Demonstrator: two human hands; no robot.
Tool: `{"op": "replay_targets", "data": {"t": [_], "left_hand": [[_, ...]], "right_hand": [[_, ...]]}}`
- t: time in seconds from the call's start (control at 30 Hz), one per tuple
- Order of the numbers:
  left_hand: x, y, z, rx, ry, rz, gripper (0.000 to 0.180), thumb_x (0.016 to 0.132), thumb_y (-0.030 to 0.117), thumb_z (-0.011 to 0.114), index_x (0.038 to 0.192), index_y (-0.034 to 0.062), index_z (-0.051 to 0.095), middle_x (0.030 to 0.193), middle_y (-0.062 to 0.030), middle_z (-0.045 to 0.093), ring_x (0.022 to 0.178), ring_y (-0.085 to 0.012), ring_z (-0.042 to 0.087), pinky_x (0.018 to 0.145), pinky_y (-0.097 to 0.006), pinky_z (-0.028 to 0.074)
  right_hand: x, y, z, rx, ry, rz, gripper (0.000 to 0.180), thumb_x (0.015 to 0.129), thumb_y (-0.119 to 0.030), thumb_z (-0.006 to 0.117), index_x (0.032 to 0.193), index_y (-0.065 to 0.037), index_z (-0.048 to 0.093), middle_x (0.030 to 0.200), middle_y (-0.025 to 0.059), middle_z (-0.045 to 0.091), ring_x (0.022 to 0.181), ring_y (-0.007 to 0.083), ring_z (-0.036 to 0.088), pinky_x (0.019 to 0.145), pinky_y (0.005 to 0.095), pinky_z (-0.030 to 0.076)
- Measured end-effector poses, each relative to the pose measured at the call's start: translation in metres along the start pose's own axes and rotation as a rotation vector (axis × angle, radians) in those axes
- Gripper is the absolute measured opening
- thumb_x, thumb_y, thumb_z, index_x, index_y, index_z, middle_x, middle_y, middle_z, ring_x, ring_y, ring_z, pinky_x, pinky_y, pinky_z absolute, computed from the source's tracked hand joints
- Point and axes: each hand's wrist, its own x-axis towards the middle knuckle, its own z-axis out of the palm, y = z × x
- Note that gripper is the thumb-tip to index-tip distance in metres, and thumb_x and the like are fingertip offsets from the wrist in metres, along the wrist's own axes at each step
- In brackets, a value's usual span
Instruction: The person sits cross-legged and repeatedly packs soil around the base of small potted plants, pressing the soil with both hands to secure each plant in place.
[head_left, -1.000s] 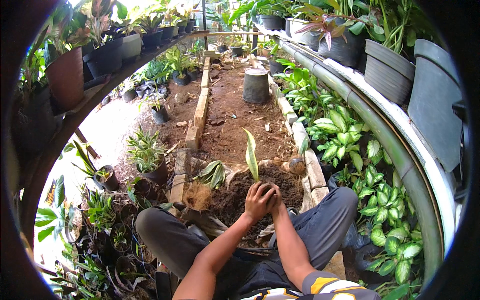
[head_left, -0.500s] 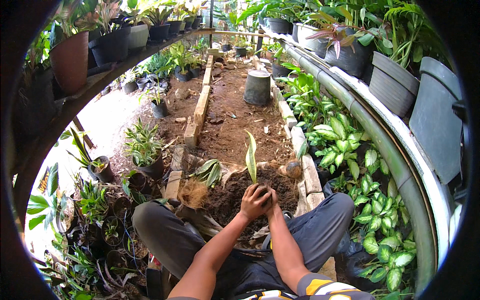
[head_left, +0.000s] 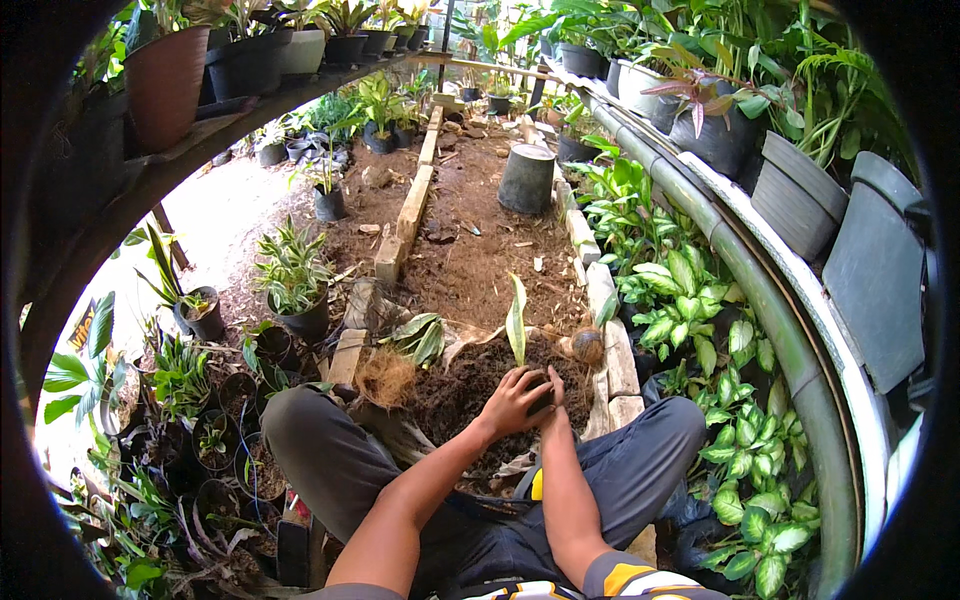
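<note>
A single upright leaf with pale yellow edges, a snake plant [head_left: 516,330], rises from between my hands. Around the dark, rounded clump at its base [head_left: 540,388] curl the fingers of my left hand [head_left: 512,402], closed on its left side. My right hand [head_left: 554,396] presses against the clump's right side, also closed. Whether the clump is bare soil or a small dark pot I cannot tell. Beneath and around both hands lies a heap of dark soil [head_left: 455,395] on a spread sack. Cut green leaves [head_left: 420,338] rest at the heap's far left.
Left of the soil sits a tuft of brown fibre [head_left: 385,378]; a brown round husk [head_left: 587,346] lies to the right. Bricks [head_left: 412,205] edge the dirt bed, where an upturned black pot [head_left: 527,180] stands. Potted plants line both sides, beside a curved bamboo rail [head_left: 740,245].
The view has shifted slightly. My hands still hold the plant's base, with the left fingers spread a little differently and more of the dark clump showing.
</note>
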Motion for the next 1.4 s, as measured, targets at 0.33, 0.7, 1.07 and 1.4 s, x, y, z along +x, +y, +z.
{"op": "replay_targets", "data": {"t": [0.33,0.7,1.07,1.4], "left_hand": [[-0.021,-0.013,0.000,0.013,0.013,0.012,0.053,0.081,0.031,0.069,0.128,0.0121,0.052,0.130,-0.0155,0.050,0.121,-0.0360,0.047,0.104,-0.049,0.038],[0.057,-0.007,0.008,-0.596,0.021,-0.962,0.096,0.083,0.069,0.051,0.152,0.0102,0.021,0.154,-0.0221,0.021,0.142,-0.0362,0.024,0.114,-0.050,0.019],[0.052,-0.012,-0.001,-1.206,0.001,-1.128,0.047,0.084,0.035,0.071,0.112,-0.0012,0.064,0.101,-0.0061,0.068,0.087,-0.0140,0.063,0.078,-0.026,0.049],[0.043,-0.030,-0.005,-1.259,0.001,-1.340,0.055,0.089,0.051,0.061,0.117,0.0038,0.064,0.105,-0.0101,0.068,0.088,-0.0187,0.066,0.077,-0.032,0.051]], "right_hand": [[-0.019,0.011,0.036,-0.137,0.190,0.057,0.039,0.094,-0.047,0.048,0.097,-0.011,0.065,0.093,0.0084,0.065,0.082,0.0250,0.062,0.071,0.0395,0.053],[0.017,-0.020,0.017,-0.068,0.307,-0.476,0.056,0.094,-0.051,0.040,0.126,-0.009,0.056,0.116,0.0092,0.061,0.106,0.0296,0.058,0.093,0.0439,0.047],[-0.024,-0.015,0.088,-0.601,0.599,-0.819,0.067,0.100,-0.053,0.032,0.118,0.004,0.062,0.117,0.0171,0.063,0.110,0.0286,0.059,0.096,0.0369,0.042],[-0.022,-0.020,0.091,-0.643,0.394,-0.507,0.076,0.095,-0.067,0.027,0.124,-0.005,0.061,0.134,0.0170,0.053,0.131,0.0299,0.042,0.107,0.0417,0.031]]}}
